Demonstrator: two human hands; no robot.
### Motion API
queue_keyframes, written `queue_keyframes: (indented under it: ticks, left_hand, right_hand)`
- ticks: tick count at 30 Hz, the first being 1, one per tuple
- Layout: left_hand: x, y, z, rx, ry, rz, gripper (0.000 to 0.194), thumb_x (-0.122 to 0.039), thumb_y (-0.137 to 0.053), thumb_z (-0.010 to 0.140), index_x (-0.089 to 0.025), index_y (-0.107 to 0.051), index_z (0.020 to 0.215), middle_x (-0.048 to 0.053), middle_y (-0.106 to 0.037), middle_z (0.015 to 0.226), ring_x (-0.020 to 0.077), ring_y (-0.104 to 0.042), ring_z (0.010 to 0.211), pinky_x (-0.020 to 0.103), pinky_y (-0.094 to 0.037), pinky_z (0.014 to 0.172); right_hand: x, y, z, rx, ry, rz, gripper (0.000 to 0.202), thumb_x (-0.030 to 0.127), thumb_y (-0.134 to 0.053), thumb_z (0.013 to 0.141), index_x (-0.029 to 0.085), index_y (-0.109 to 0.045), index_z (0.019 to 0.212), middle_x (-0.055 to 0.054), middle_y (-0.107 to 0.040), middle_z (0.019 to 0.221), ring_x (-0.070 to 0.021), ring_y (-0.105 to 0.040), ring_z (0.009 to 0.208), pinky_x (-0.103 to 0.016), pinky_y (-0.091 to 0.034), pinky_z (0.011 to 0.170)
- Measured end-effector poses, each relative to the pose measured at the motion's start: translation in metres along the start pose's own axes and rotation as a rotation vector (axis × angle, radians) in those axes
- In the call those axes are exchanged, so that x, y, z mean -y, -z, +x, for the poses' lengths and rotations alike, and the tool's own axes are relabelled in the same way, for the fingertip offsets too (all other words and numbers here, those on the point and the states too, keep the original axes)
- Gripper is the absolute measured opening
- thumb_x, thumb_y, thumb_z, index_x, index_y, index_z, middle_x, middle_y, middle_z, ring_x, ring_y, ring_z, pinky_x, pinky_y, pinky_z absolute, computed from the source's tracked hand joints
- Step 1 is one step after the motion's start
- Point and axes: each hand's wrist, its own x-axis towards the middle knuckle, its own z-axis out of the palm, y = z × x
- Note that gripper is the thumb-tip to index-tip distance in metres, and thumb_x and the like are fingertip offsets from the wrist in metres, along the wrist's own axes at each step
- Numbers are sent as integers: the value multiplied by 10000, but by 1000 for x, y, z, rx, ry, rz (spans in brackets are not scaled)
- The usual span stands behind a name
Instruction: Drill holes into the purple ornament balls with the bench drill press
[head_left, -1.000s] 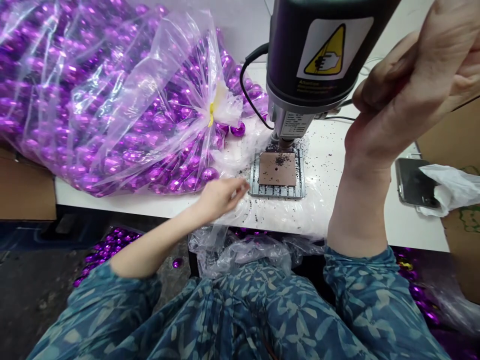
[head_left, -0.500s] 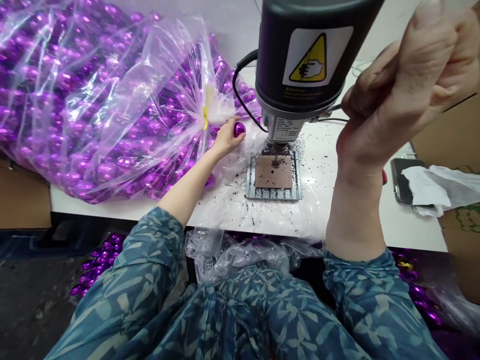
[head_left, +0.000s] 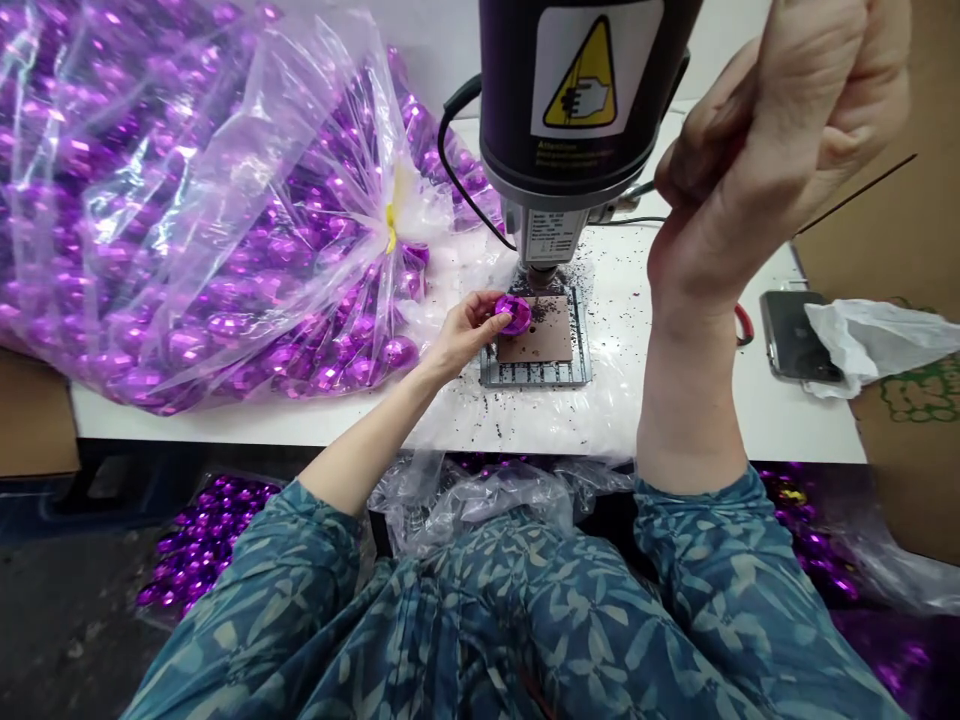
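My left hand [head_left: 466,332] pinches a shiny purple faceted ball [head_left: 514,315] between thumb and fingers. The ball is over the left part of a brown square board [head_left: 553,340] on the slotted metal base [head_left: 534,377] of a small black bench drill press [head_left: 517,165]. Above them is the machine's motor housing, with a yellow hand-warning sticker [head_left: 592,85]. Raised at the right, my right hand [head_left: 780,140] is closed around the press's lever [head_left: 643,189], most of which the fingers hide. Dark crumbs are scattered over the board and around the base.
A big clear bag of purple balls [head_left: 187,230], tied with yellow, fills the table's left side. On the right lie a phone [head_left: 799,335], white tissue [head_left: 877,335] and a cardboard box [head_left: 900,430]. Crumpled plastic [head_left: 480,500] hangs at the front edge, with more purple balls [head_left: 202,535] below.
My left hand has carried the purple ball from beside the bag's knot rightward and nearer, over the board. My right hand stays closed on the lever. The whole view has shifted slightly.
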Motion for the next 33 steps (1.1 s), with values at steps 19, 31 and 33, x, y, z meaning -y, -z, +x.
queue_keyframes:
  ticks: [19, 31, 33]
  left_hand:
    - [17, -45, 2, -114, -205, 457, 495, -375, -851, 884, -256, -659, 1324, 103, -730, 1325, 291, -643, 1297, 476, -531, 1114]
    - [26, -45, 2, -94, -222, 451, 514, -421, -810, 927, -278, -609, 1377, 113, -690, 1389, 298, -619, 1330, 506, -506, 1149]
    - [26, -45, 1, -89, -223, 456, 513, -424, -806, 931, -282, -605, 1382, 110, -684, 1395, 297, -614, 1333, 505, -501, 1155]
  right_hand:
    - [6, -1, -1, -24, -81, -42, 411, 535, -702, 774, 171, -522, 715, 100, -291, 492, 27, -260, 417, -183, -140, 462]
    - [22, 5, -27, -44, -12, -154, 517, 443, -652, 936, 176, -313, 652, 77, -269, 520, 5, -304, 428, -218, -207, 475]
    - [22, 9, -33, -49, 15, -154, 560, 497, -665, 922, 172, -306, 641, 68, -247, 521, 5, -311, 429, -221, -208, 464]
